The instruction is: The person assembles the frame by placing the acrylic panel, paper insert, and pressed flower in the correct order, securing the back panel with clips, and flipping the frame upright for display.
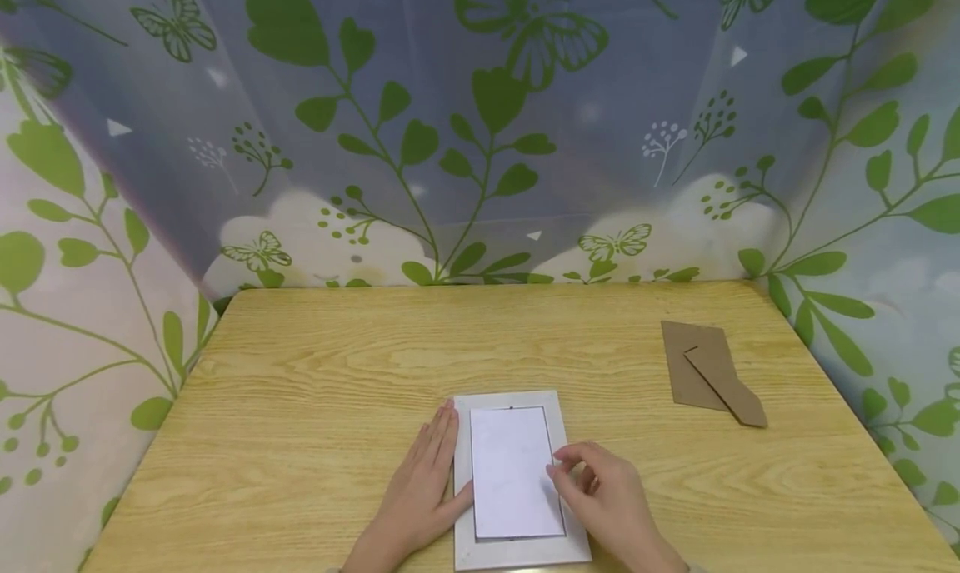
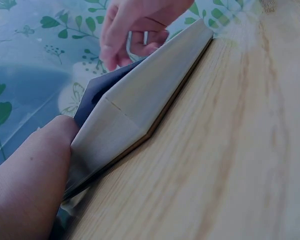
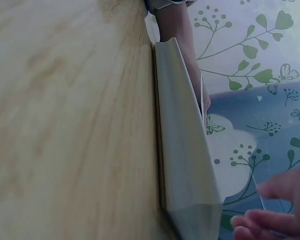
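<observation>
A white picture frame point(image 1: 522, 551) lies on the table. Over its opening sits a white sheet of paper point(image 1: 516, 473), shifted toward the left side; in the left wrist view the dark underside of the sheet point(image 2: 94, 92) shows above the frame's edge. My left hand point(image 1: 420, 485) rests along the frame's left edge with its fingers extended, the thumb at the sheet's left edge. At the right edge hovers my right hand point(image 1: 603, 490), fingers bent, with a gap between thumb and forefinger. The right wrist view shows nothing between those fingers point(image 3: 275, 220).
A brown frame backing board point(image 1: 686, 373) with its stand leg point(image 1: 727, 394) angled across it lies at the right of the wood-grain table point(image 1: 337, 348). Patterned cloth point(image 1: 420, 82) with leaves and butterflies hangs behind the table and on both sides.
</observation>
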{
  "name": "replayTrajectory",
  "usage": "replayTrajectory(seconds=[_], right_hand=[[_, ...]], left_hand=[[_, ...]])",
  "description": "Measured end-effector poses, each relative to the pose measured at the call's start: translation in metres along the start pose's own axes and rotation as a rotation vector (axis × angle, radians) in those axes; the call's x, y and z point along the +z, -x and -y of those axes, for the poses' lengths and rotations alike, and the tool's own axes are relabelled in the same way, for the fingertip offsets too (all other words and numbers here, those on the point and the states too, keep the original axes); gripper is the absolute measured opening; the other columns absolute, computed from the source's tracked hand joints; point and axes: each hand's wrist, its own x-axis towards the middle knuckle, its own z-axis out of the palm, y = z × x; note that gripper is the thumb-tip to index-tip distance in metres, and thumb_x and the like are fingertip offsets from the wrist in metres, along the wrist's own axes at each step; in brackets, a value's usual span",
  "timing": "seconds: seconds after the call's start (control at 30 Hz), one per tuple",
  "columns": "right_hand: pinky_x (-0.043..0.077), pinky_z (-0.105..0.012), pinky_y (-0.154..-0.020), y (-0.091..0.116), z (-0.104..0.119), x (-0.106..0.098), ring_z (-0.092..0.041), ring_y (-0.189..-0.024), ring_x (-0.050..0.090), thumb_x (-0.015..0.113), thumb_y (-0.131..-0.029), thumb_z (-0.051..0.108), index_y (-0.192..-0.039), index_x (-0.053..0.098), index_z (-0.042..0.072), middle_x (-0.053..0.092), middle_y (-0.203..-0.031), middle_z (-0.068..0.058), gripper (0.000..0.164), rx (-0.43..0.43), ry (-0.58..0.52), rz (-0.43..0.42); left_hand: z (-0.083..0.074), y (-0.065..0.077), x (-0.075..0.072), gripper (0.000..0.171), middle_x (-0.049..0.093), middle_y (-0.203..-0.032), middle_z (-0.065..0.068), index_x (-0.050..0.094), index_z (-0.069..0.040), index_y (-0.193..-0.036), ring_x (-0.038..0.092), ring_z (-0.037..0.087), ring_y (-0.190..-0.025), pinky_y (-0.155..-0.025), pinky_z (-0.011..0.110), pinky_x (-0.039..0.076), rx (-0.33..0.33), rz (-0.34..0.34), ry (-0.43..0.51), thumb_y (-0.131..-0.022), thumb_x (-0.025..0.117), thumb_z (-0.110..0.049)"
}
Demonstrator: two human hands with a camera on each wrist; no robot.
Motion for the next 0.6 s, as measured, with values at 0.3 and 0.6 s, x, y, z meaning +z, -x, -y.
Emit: replayTrajectory(seconds=[0.3, 0.6], right_hand=[[0.036, -0.032, -0.109, -0.003, -0.0059, 0.0007, -0.024, -0.129, 0.047, 0.083, -0.079, 0.044, -0.129, 0.061, 0.017, 0.053, -0.142, -0.006, 0.061, -0.417, 0.089, 0.238], [0.022, -0.035, -0.118, 0.0004, -0.006, 0.0037, -0.032, -0.142, 0.034, 0.081, -0.081, 0.037, -0.137, 0.056, 0.02, 0.037, -0.156, -0.009, 0.064, -0.523, 0.152, 0.403]], left_hand=[[0.0013, 0.0002, 0.001, 0.087, 0.011, -0.165, 0.015, 0.017, 0.003, -0.156, 0.012, 0.025, -0.151, -0.121, 0.041, 0.017, 0.007, -0.017, 0.016, -0.094, 0.056, -0.044], [0.0017, 0.0002, 0.002, 0.083, 0.008, -0.166, 0.012, 0.016, 0.002, -0.157, 0.008, 0.022, -0.152, -0.122, 0.039, 0.015, -0.001, -0.004, 0.015, -0.096, 0.054, -0.042]])
